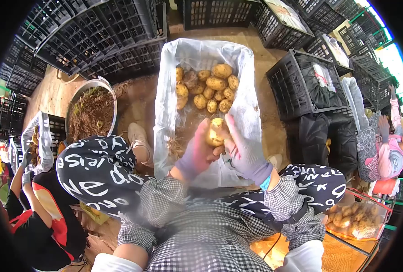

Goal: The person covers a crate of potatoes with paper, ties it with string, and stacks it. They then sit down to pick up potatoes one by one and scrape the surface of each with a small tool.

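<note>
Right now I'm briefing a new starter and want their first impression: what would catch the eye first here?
Dead centre, the left hand and right hand, both in purple-grey gloves, hold one yellow-brown potato between them. Just beyond, a heap of similar potatoes lies in a crate lined with white plastic sheet. To the left sits a round metal basin of brown scraps.

Left hand [197, 154] and right hand [244, 147] grip a potato [215, 132].

Left hand [196, 155]: gloved, fingers curled inward, thumb up.
Right hand [246, 149]: gloved, fingers raised, cupped toward the left.
Arms: bent, forearms converging forward.
</note>
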{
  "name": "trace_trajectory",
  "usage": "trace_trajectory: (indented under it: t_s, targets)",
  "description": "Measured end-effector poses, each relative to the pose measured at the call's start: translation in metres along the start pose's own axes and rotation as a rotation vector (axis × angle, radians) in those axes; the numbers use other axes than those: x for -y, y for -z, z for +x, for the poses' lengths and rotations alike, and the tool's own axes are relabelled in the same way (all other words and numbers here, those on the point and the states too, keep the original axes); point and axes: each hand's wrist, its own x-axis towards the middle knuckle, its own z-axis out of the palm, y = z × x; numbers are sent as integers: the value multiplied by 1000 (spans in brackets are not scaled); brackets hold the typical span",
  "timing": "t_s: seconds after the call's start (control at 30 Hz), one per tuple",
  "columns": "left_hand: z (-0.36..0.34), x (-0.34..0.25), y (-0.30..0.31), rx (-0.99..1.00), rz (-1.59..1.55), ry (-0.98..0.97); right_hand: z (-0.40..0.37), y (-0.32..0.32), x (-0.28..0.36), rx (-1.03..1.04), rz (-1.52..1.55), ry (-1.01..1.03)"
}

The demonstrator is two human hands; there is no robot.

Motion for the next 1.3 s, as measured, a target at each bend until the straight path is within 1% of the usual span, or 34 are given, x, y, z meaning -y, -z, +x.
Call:
trace_trajectory:
  t_s: [0.03,0.13,0.2,0.23,0.27,0.37,0.47,0.53,0.57,0.63,0.67,0.7,0.73,0.8,0.83,0.93,1.03,1.13,1.17,1.27,1.3]
  targets:
    - [-3,-6,-16,-83,101,-63,4,1,-3,-28,-22,-18]
    - [-2,-4,-23,-151,124,-16,17,9,-26,21,-19,-209]
    - [3,-2,-22,-179,126,-14,15,7,-21,-60,-41,-98]
    - [5,0,-21,-194,124,-13,14,9,-15,-50,-30,-90]
    - [8,0,-17,-167,64,12,14,10,-12,-44,-20,-78]
    - [13,2,-9,-124,-110,94,12,0,-28,-47,64,-116]
    - [16,1,-9,-122,-270,145,9,7,-14,11,90,-91]
    - [17,3,-5,-117,-379,145,3,-1,-15,-3,54,-39]
    - [17,4,-2,-119,-367,146,0,-5,-15,-7,37,-14]
    - [17,5,1,-121,-340,150,4,-2,-21,-74,41,-58]
    - [16,7,4,-81,-349,166,5,0,-22,-108,41,-83]
    - [17,9,6,-37,-356,181,6,7,-16,-6,90,-154]
    - [18,9,9,9,-363,194,4,9,-9,38,53,-100]
    - [19,5,12,-38,-340,207,-2,10,1,132,-19,16]
    - [19,3,11,-64,-328,212,-2,8,-3,70,41,31]
    - [13,8,-6,-115,17,-181,-3,-1,-23,-128,226,71]
    - [10,10,-9,-92,393,-455,6,21,-30,-102,767,-320]
    - [16,13,-1,-103,854,-716,4,6,-30,39,1004,-346]
    - [18,15,1,-115,974,-801,8,0,-35,165,965,-318]
    - [16,15,-6,-187,1204,-896,0,3,-12,33,1220,-292]
    - [18,15,-3,-157,1189,-850,0,4,-17,63,1173,-326]
